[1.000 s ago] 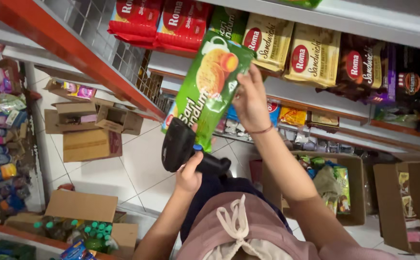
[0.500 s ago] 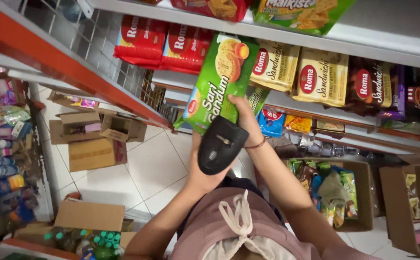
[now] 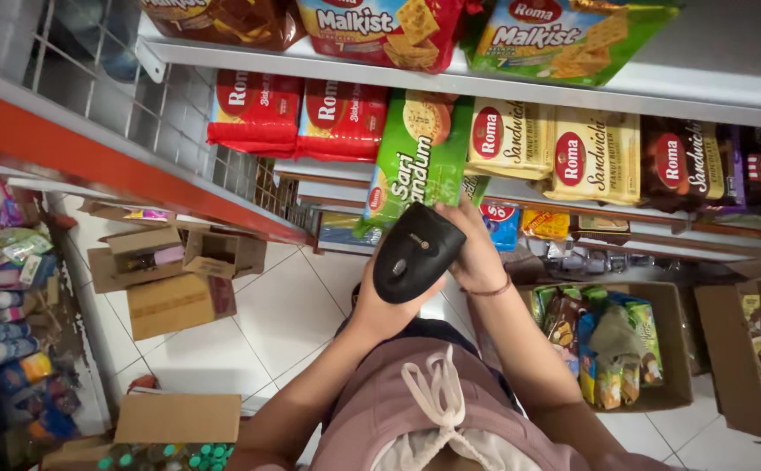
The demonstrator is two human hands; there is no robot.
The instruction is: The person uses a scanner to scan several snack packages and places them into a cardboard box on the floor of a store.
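Fingers (image 3: 378, 307) of the left hand (image 3: 386, 305) wrap from below around a black scanner (image 3: 415, 253), gripping its lower end; its broad head tilts up toward the shelves. Fingers of the right hand (image 3: 476, 253) curl around the bottom edge of a green pack (image 3: 415, 157), pinching it from behind, though the scanner hides most of the fingertips. That pack stands upright against the middle shelf (image 3: 520, 187), just right of two red packs (image 3: 302, 113) and touching the yellow packs (image 3: 555, 148) on its other side. A thin band circles the right wrist. The scanner sits just below the green pack, its head overlapping the pack's lower corner in this view. Down on the tiled floor (image 3: 284, 314), open cardboard boxes (image 3: 171, 279) lie to the left, and a box of snack bags (image 3: 616, 340) sits to the right, well apart from both hands
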